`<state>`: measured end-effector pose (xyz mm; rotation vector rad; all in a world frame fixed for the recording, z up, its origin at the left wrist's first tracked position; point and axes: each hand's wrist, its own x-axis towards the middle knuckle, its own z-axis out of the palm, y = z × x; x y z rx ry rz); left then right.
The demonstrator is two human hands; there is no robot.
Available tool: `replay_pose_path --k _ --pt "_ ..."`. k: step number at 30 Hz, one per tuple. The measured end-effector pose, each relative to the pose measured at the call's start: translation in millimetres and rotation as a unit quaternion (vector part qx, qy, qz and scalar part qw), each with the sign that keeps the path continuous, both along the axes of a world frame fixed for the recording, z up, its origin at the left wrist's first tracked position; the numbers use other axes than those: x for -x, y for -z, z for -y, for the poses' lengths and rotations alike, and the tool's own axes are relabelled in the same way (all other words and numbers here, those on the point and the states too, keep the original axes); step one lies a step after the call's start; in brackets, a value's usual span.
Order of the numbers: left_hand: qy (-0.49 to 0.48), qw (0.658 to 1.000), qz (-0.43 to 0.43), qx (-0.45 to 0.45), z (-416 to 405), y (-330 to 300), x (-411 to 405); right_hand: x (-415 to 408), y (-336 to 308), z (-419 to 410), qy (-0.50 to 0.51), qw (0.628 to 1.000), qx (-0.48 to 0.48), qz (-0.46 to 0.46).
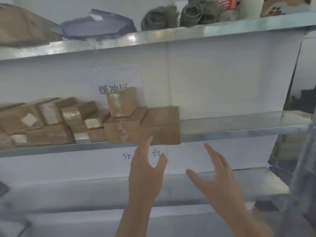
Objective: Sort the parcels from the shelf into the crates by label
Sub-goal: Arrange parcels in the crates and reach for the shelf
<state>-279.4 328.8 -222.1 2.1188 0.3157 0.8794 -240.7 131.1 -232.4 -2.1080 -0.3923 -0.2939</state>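
Several brown cardboard parcels sit on the middle metal shelf (222, 132), piled from the left edge to the centre. The rightmost parcel (162, 124) is a plain box at the shelf's front edge, with a taped parcel (119, 129) beside it and a smaller taped parcel (122, 101) stacked on top. My left hand (145, 170) is raised with straight fingers, its fingertips just at the lower front of the rightmost parcel. My right hand (217, 175) is open with spread fingers, below the shelf edge and right of that parcel, holding nothing. No crates are in view.
The top shelf (171, 35) carries a grey mailer bag (97, 24), rolled grey cloth (160, 17) and other packages. A lower shelf (239, 185) lies under my hands. Paper signs with Chinese writing hang on the white back wall. A metal upright (306, 168) stands at right.
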Motion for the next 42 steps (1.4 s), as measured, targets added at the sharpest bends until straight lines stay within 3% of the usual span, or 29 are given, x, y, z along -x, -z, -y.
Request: replay_pose_path --k 13,19,26,36,42 --pt "-0.050 0.998 -0.017 0.036 -34.5 -18.1 -66.8 -81.5 -25.8 -52.3 -0.041 0.997 -0.059 -0.040" --pt "-0.073 0.986 0.026 0.146 -29.1 -23.8 -88.5 -118.0 -31.3 -68.5 -0.058 0.986 -0.139 -0.078" --pt "-0.020 0.975 -0.021 0.219 -13.8 -40.3 -96.1 -124.1 -43.3 -59.3 -0.024 0.976 -0.195 -0.090" --pt "0.125 0.971 -0.097 0.178 29.8 -30.1 -69.3 -82.0 -28.5 9.9 0.044 0.977 -0.170 -0.117" --pt "0.211 0.956 -0.095 0.180 74.8 10.5 -62.5 -46.0 3.5 72.8 0.096 0.979 -0.152 -0.092"
